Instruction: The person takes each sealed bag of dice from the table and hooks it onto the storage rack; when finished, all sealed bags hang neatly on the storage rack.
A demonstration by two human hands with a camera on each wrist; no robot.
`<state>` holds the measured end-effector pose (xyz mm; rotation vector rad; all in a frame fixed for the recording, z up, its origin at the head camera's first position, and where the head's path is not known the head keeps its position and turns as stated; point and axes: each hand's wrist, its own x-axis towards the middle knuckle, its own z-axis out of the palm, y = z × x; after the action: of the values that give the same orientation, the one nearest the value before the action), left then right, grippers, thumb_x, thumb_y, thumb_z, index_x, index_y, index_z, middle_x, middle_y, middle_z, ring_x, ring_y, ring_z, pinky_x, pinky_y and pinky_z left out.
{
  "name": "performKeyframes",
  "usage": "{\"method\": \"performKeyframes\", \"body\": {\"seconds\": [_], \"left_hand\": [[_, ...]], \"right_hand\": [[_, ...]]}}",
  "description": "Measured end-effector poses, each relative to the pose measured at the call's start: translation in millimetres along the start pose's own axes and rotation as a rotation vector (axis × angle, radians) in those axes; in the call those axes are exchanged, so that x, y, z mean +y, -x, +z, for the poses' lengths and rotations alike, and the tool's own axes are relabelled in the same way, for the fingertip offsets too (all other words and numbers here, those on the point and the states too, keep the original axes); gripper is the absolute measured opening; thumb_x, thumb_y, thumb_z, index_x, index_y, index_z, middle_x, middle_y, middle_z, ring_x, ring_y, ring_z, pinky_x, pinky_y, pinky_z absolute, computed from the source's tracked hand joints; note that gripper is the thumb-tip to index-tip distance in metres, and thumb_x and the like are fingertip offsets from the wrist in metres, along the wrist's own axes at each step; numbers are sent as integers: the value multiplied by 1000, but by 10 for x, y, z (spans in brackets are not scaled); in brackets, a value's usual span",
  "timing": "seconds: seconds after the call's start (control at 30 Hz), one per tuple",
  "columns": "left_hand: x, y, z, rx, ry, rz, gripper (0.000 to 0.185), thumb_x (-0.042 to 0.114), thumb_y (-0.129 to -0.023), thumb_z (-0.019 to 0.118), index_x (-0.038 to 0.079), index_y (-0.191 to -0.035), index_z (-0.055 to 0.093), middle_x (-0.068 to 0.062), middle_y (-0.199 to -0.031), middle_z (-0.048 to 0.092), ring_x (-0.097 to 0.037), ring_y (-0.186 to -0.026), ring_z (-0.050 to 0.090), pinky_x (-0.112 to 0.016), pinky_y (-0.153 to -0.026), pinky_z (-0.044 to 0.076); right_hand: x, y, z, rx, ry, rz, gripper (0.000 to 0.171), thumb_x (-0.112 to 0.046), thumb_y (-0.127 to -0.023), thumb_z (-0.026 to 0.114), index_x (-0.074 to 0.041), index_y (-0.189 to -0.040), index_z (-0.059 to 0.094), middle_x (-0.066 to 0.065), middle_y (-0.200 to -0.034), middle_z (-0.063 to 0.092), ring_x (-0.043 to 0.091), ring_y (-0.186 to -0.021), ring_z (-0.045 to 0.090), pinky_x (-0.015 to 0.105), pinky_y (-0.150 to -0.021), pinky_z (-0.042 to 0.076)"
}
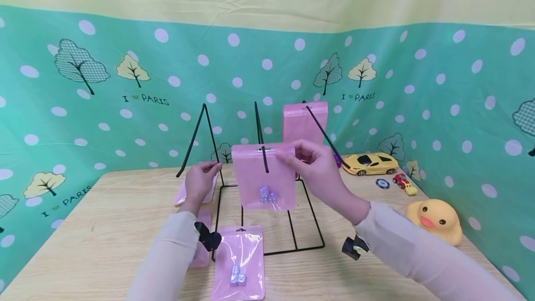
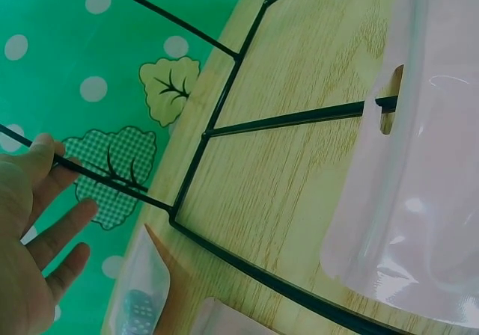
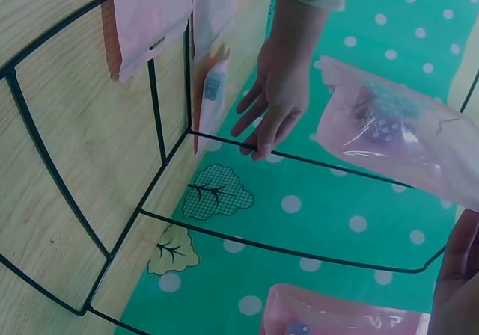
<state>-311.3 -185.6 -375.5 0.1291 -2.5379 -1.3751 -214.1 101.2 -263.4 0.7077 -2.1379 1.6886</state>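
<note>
A black wire display rack (image 1: 292,250) with three hooked prongs stands on the table. My left hand (image 1: 198,182) pinches the rack's left upright between thumb and index finger; in the left wrist view its other fingers (image 2: 63,234) spread loosely. With my right hand (image 1: 319,175) I grip the top right corner of a pink zip bag (image 1: 251,175). Several pearly dice (image 1: 264,194) sit low inside it. The middle prong's tip passes through the bag's hang hole. On the right prong, farther back, hangs another pink bag (image 1: 294,124).
A pink bag of dice (image 1: 238,250) lies in front of the rack, with more pink bags (image 1: 200,257) on its left. To the right are a yellow toy car (image 1: 372,165), a round chip (image 1: 382,183), a small red-and-yellow toy (image 1: 404,183) and a rubber duck (image 1: 436,222).
</note>
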Motion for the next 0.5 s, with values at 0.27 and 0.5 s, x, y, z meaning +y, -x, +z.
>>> {"method": "performKeyframes", "body": {"seconds": [0.27, 0.5], "left_hand": [[-6, -1, -6, 12, 8, 4, 37, 28, -102, 65, 0, -126, 70, -22, -127, 66, -37, -119, 61, -48, -98, 49], [-25, -11, 9, 14, 11, -4, 37, 29, -102, 65, 1, -126, 70, -20, -127, 65, -36, -119, 61, -48, -99, 49]], "right_hand": [[107, -162, 35, 51, -34, 3, 17, -15, -93, 76, -1, -87, 70, 7, -68, 58, 17, -57, 51, 23, -52, 46], [177, -265, 68, 88, -48, -11, 18, -15, -94, 76, 0, -86, 70, 6, -70, 62, 24, -59, 55, 28, -55, 52]]}}
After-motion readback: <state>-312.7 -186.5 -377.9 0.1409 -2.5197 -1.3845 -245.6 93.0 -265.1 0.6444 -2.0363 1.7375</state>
